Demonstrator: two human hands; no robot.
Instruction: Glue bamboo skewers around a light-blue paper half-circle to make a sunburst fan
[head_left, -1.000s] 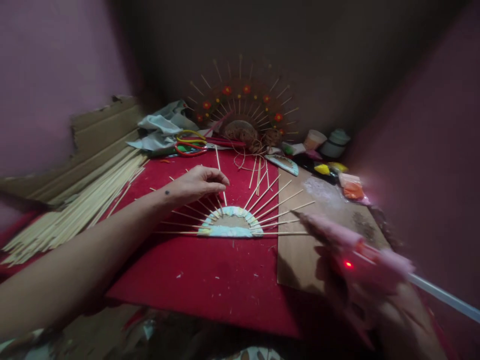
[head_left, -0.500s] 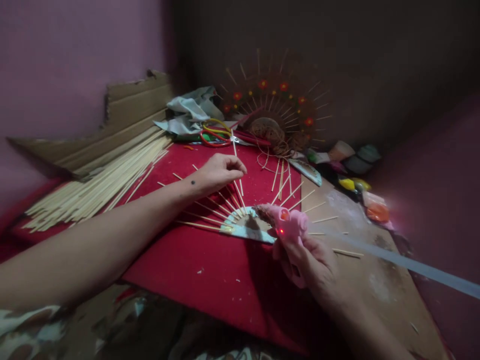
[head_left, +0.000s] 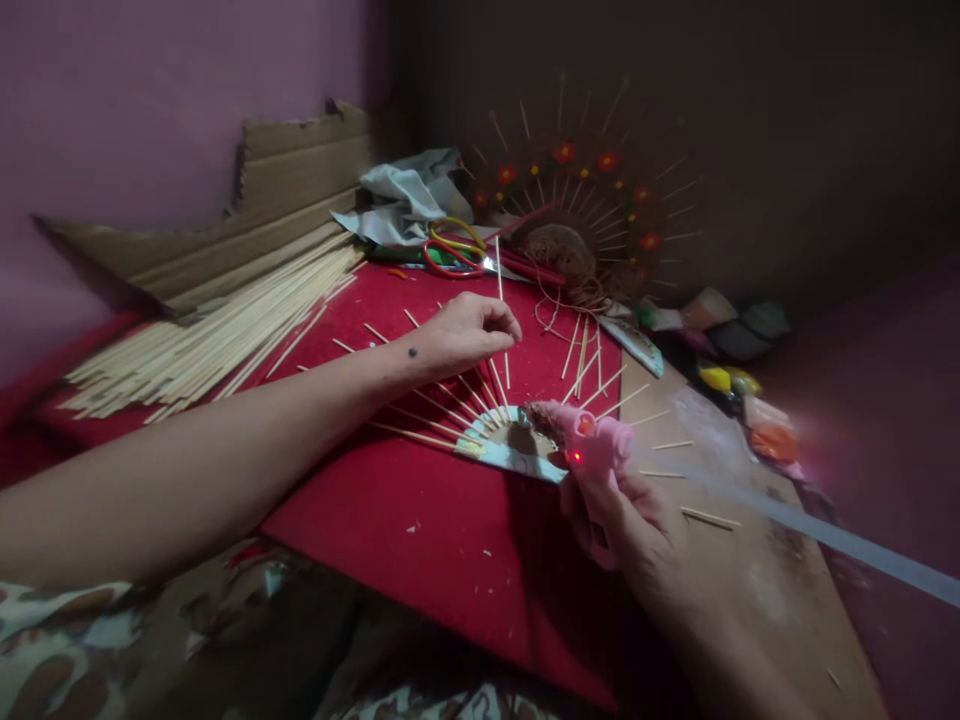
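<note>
Left hand pinches one thin bamboo stick between thumb and fingertips; the stick runs from beyond the hand down toward the half-disc. Right hand is wrapped tight around one pink glue gun, red LED lit, nozzle down on the half-disc's right end. One glue stick trails from the gun's back, off to the right of that hand.

One paper-edged half-disc sits between the two hands, on the red cloth. Sticks fan out of it, roughly a dozen; exact count not readable.

Left of the left forearm: one big pile of loose sticks, far too many to count. Beyond the left hand: one pair of scissors and one finished fan with red flowers, at least six visible.
</note>
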